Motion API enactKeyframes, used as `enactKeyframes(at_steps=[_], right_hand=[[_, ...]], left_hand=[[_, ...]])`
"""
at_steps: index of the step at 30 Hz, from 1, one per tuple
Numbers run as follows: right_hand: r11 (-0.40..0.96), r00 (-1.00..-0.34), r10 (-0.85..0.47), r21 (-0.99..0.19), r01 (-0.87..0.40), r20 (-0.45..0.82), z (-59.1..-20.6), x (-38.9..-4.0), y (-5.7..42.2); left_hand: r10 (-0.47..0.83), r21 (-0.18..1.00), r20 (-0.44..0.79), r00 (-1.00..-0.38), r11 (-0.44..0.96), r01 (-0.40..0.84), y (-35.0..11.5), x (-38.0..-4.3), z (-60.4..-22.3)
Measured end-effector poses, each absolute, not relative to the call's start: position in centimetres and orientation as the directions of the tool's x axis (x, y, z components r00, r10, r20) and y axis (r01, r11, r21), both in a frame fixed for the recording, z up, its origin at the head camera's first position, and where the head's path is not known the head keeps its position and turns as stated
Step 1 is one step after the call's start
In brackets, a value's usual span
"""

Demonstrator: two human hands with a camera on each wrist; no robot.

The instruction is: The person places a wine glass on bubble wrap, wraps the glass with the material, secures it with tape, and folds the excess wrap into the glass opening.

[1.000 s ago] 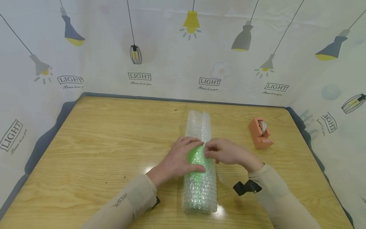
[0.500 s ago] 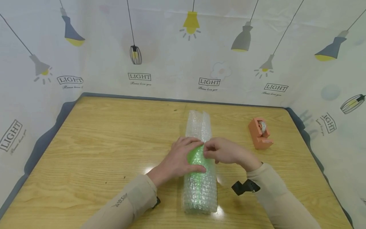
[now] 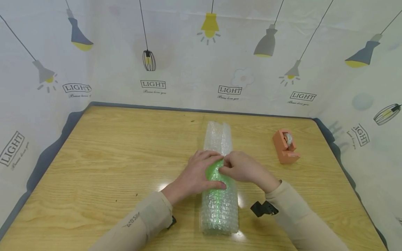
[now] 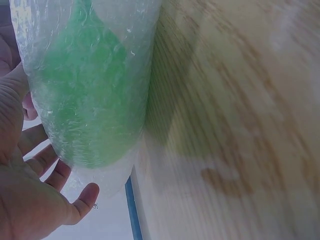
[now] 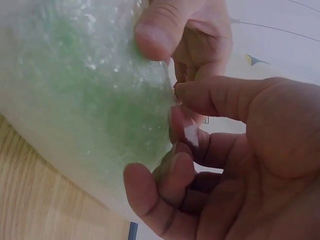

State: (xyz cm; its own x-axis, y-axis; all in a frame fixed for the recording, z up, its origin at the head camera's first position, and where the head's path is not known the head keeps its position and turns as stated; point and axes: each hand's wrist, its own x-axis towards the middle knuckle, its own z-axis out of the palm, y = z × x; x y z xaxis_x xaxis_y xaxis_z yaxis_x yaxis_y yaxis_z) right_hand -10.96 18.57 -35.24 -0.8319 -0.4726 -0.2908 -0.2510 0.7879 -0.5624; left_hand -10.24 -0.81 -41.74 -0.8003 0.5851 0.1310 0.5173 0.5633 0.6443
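Observation:
A long bubble-wrap bundle [image 3: 220, 209] lies lengthwise on the table, with a green bottle-shaped object [image 4: 90, 95] showing through the layers. My left hand [image 3: 201, 172] rests on its left side and top, thumb and index finger extended over the wrap. In the left wrist view, the other fingers spread loosely along the bundle's side. My right hand [image 3: 243, 167] is at the wrap's top surface, thumb and index finger pinched together. Between them the right wrist view gives a small shiny clear piece [image 5: 191, 136], which looks like tape; its extent is hidden.
An orange tape dispenser [image 3: 285, 146] with a roll in it stands on the table, right of the bundle. The wooden table [image 3: 125, 146] ends at a wall cloth [image 3: 185, 69] printed with lamps. Dark bands are worn on both wrists.
My right hand has shifted slightly left across the top of the bundle, its wrist following. The left hand, the bundle and the dispenser stay where they were.

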Motion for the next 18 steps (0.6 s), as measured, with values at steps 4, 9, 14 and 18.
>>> enactKeyframes(at_steps=[4,9,14,18], right_hand=[[0.807,-0.861,-0.428,-0.545,-0.227,-0.275,-35.31,-10.60,18.08],[0.835,-0.891,-0.365,-0.518,-0.184,-0.272,-35.59,-10.36,17.69],[0.848,-0.905,-0.316,-0.511,-0.137,-0.283,-35.79,-10.39,17.75],[0.841,-0.906,-0.298,-0.532,-0.099,-0.302,-35.99,-10.62,18.04]], left_hand=[[0.588,0.650,0.132,-0.798,0.556,0.517,-0.78,-10.21,-41.68],[0.586,0.644,0.126,-0.801,0.566,0.515,-0.71,-10.19,-41.65],[0.584,0.636,0.125,-0.802,0.573,0.517,-0.68,-10.17,-41.67],[0.586,0.626,0.130,-0.800,0.577,0.525,-0.68,-10.20,-41.74]])
